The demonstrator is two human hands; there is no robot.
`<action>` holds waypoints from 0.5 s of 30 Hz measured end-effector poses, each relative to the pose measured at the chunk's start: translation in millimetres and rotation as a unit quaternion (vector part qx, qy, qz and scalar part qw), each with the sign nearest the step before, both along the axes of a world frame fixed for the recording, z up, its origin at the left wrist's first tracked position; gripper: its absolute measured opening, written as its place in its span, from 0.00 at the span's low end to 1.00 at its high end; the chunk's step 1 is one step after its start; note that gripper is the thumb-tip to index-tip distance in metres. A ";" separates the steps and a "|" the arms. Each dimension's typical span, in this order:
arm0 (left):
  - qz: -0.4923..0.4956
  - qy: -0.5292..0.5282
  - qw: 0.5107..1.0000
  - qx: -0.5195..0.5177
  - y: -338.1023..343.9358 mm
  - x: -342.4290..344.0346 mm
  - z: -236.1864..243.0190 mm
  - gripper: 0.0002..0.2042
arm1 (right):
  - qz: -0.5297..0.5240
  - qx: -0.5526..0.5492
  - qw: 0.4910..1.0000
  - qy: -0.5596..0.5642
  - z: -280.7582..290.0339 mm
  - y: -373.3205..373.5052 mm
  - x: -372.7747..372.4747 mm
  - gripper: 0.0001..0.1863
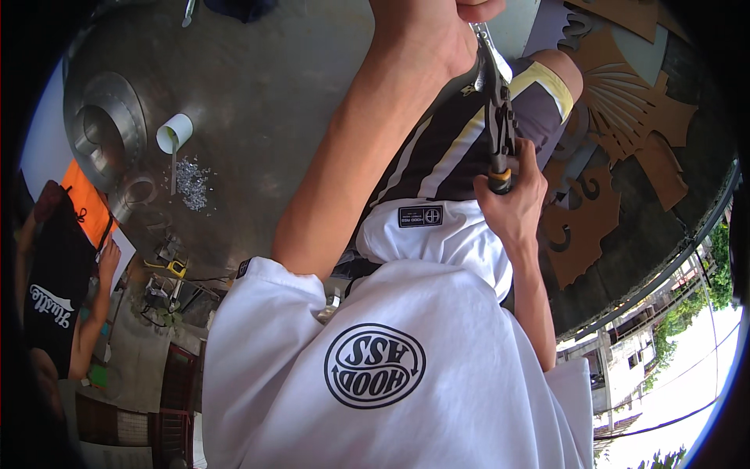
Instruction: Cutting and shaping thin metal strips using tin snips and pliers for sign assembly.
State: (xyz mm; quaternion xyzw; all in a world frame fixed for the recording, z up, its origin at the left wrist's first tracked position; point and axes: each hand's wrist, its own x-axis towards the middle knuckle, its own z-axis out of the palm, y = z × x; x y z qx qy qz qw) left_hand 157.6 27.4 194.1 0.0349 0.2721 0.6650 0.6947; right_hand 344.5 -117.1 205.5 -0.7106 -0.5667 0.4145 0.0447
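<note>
My right hand [516, 195] holds a hand tool [501, 121] of dull dark metal, my shirt [437, 313] is matt cloth, the left-side coil [134, 121] glossy sheet metal, the right-side cutouts [590, 234] matt brown and cardboard-like.

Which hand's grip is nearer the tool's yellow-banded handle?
Right: the right hand's grip is on the handle; the left hand's grip is up by the tool's other end.

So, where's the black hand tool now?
The black hand tool is in the head view, up and right of centre, over the striped shorts: grip in the right hand, far end near the left hand.
</note>
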 end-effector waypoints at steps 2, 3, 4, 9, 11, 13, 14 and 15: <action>0.010 0.004 1.000 -0.012 -3.3 -0.4 3.4 0.20 | -0.006 0.023 1.000 0.013 0.0 -0.6 3.0 0.26; 0.013 0.004 1.000 -0.004 -4.6 -1.4 3.2 0.20 | -0.009 0.024 1.000 0.012 -1.1 -0.7 4.6 0.26; 0.009 0.002 1.000 -0.003 -6.6 -2.5 2.5 0.20 | 0.002 0.046 0.999 0.011 -3.1 -0.3 7.0 0.27; 0.011 0.002 1.000 0.012 -13.0 -9.9 5.7 0.20 | 0.015 0.089 0.996 0.012 -4.3 1.2 9.4 0.27; 0.016 0.003 1.000 0.012 -13.3 -10.7 7.0 0.20 | 0.021 0.105 0.994 0.008 -6.2 1.0 9.9 0.26; 0.014 0.013 1.000 0.024 -12.6 -10.1 4.9 0.20 | 0.015 0.103 0.994 0.013 -8.2 1.4 9.7 0.26; 0.015 0.022 0.999 0.037 -12.4 -9.7 3.3 0.20 | 0.011 0.103 0.995 0.017 -9.6 1.6 9.7 0.26; 0.013 0.021 0.999 0.037 -12.2 -9.9 2.3 0.20 | 0.009 0.103 0.995 0.015 -11.5 1.7 9.2 0.26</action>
